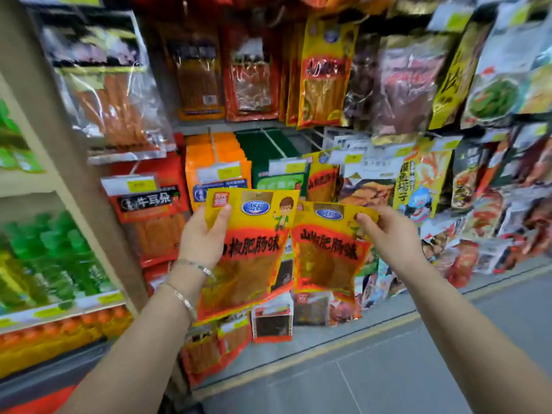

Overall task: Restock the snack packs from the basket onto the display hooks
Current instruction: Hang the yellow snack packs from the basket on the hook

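The left hand [203,234] grips the upper left corner of a flat yellow-and-red plastic snack pack [254,255], with its thumb pressed on the printed front. The right hand [388,231] pinches the upper right corner of a second, matching yellow-and-red snack pack [325,258]. Both packs hang upright in front of the display and meet along their inner edges. The basket is not in view.

The main risk is the grip. Each pack is held by one corner only and the film looks slick, so a pack could slip out and drop to the grey tiled floor [418,354] when it is tilted towards a hook.

The second risk is picking the wrong row. A hanging pack of the same yellow-and-red print [322,180] sits just behind the held ones, crowded between a green pack row [277,177] and a brown-printed pack [366,191]. It would be easy to hang a pack on a neighbouring hook by mistake.

With both hands full, neither is free to lift the yellow price tag [354,158] or steady the packs already hanging. Threading one pack could knock the others off.

The hang holes are too blurred to make out, so a missed or torn hole is also possible. The silver bracelets [185,300] on the left wrist could snag on the white wire hooks [312,138].
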### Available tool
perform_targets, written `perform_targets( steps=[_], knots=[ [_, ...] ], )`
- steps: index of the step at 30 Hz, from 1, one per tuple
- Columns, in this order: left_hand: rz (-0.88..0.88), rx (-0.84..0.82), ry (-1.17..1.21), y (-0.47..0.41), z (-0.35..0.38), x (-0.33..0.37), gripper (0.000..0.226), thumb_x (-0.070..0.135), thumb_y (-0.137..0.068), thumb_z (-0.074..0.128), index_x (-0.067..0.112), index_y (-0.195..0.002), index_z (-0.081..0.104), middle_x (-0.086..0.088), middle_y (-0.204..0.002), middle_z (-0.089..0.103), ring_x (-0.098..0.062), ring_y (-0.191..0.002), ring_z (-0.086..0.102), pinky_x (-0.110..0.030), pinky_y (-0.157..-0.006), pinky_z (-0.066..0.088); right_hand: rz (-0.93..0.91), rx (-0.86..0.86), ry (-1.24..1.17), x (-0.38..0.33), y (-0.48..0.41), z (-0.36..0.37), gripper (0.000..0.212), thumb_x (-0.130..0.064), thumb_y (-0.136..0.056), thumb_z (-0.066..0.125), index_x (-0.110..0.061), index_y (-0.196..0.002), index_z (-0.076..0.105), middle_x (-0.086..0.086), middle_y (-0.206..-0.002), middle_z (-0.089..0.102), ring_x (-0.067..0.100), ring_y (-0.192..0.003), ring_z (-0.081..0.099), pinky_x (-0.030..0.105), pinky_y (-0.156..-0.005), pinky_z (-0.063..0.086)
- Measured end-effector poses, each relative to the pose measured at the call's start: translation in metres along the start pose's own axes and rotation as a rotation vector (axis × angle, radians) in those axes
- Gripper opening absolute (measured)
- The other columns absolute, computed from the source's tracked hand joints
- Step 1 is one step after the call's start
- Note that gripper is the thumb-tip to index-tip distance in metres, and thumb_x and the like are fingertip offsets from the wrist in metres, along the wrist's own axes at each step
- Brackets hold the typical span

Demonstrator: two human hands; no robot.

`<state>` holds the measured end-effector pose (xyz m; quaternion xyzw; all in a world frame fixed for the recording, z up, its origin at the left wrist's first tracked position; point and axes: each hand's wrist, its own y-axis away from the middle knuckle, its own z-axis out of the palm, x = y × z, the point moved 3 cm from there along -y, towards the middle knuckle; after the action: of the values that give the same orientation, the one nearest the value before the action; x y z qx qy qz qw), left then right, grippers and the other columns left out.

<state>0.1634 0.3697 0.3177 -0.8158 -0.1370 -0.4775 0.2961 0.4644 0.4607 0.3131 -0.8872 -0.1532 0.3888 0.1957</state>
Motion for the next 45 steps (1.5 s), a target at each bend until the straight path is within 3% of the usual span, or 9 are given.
perform_targets(
  steps=[5,9,13,20,25,30,34,40,45],
  knots=[
    [0.145,0.029,0.011,-0.073,0.040,0.053,0.020,0.040,-0.095,0.048,0.027,-0.105,0.060,0.011,-0.085,0.058,-0.014,-0.085,0.051,-0.021,-0.071,0.031,-0.032,0.205,-0.068,0.005,-0.093,-0.033,0.030,-0.031,-0.092,0.058,-0.005,-0.076,0.058,0.015,-0.070,0.061,0.028,-0.068,0.055,0.037,-0.063,0.039],
    [0.272,0.073,0.046,-0.116,0.065,0.089,0.016,0.034,-0.094,0.052,0.024,-0.099,0.063,0.011,-0.086,0.059,-0.009,-0.084,0.053,-0.017,-0.064,0.030,-0.108,0.351,-0.282,-0.004,-0.152,-0.059,0.025,-0.027,-0.094,0.055,-0.024,-0.071,0.047,-0.006,-0.065,0.047,0.008,-0.060,0.042,0.016,-0.056,0.035],
    [0.274,0.110,0.121,-0.150,0.084,0.112,0.012,0.033,-0.094,0.052,0.027,-0.092,0.061,0.013,-0.081,0.061,-0.009,-0.080,0.056,-0.021,-0.066,0.035,-0.189,0.385,-0.359,-0.016,-0.204,-0.081,0.030,-0.024,-0.095,0.052,-0.025,-0.069,0.038,-0.006,-0.067,0.040,0.009,-0.064,0.038,0.025,-0.060,0.032],
    [0.293,0.283,0.181,-0.198,0.108,0.151,0.006,0.030,-0.093,0.054,0.025,-0.092,0.057,0.016,-0.080,0.058,-0.013,-0.086,0.057,-0.021,-0.070,0.038,-0.099,0.335,-0.748,-0.015,-0.296,-0.085,0.023,-0.021,-0.089,0.056,-0.022,-0.068,0.049,-0.004,-0.067,0.051,0.010,-0.062,0.049,0.024,-0.059,0.038],
    [0.303,0.350,0.202,-0.221,0.118,0.168,0.006,0.031,-0.092,0.056,0.028,-0.088,0.059,0.010,-0.085,0.063,-0.016,-0.088,0.061,-0.032,-0.081,0.047,-0.138,0.237,-0.906,-0.021,-0.355,-0.081,0.019,-0.018,-0.088,0.056,-0.022,-0.070,0.053,-0.007,-0.065,0.057,0.010,-0.062,0.053,0.027,-0.059,0.042],
    [0.269,0.340,0.227,-0.233,0.131,0.182,0.010,0.037,-0.086,0.058,0.035,-0.077,0.062,0.015,-0.082,0.066,-0.005,-0.078,0.062,-0.032,-0.079,0.050,-0.137,0.134,-1.015,-0.023,-0.389,-0.074,0.017,-0.018,-0.086,0.055,-0.022,-0.070,0.052,-0.011,-0.059,0.056,0.008,-0.055,0.053,0.023,-0.053,0.042],
    [0.244,0.332,0.267,-0.234,0.140,0.187,0.011,0.043,-0.079,0.057,0.034,-0.080,0.063,0.006,-0.090,0.070,-0.018,-0.089,0.066,-0.037,-0.084,0.052,-0.077,0.095,-1.001,-0.012,-0.400,-0.061,0.017,-0.018,-0.087,0.055,-0.022,-0.072,0.049,-0.001,-0.070,0.053,0.012,-0.060,0.050,0.024,-0.054,0.039],
    [0.236,0.358,0.261,-0.234,0.150,0.188,0.014,0.032,-0.089,0.059,0.035,-0.077,0.063,0.015,-0.077,0.069,-0.001,-0.072,0.065,-0.026,-0.070,0.050,-0.067,0.094,-1.070,-0.012,-0.410,-0.049,0.014,-0.012,-0.087,0.052,-0.019,-0.075,0.047,0.006,-0.075,0.050,0.019,-0.069,0.048,0.031,-0.060,0.037],
    [0.206,0.354,0.289,-0.237,0.160,0.188,0.014,0.033,-0.090,0.058,0.033,-0.077,0.062,0.014,-0.072,0.070,-0.002,-0.068,0.066,-0.028,-0.066,0.051,-0.075,0.079,-0.934,-0.011,-0.419,-0.040,0.018,-0.017,-0.091,0.054,-0.021,-0.074,0.049,0.005,-0.077,0.054,0.018,-0.068,0.051,0.032,-0.064,0.040]
  ],
)
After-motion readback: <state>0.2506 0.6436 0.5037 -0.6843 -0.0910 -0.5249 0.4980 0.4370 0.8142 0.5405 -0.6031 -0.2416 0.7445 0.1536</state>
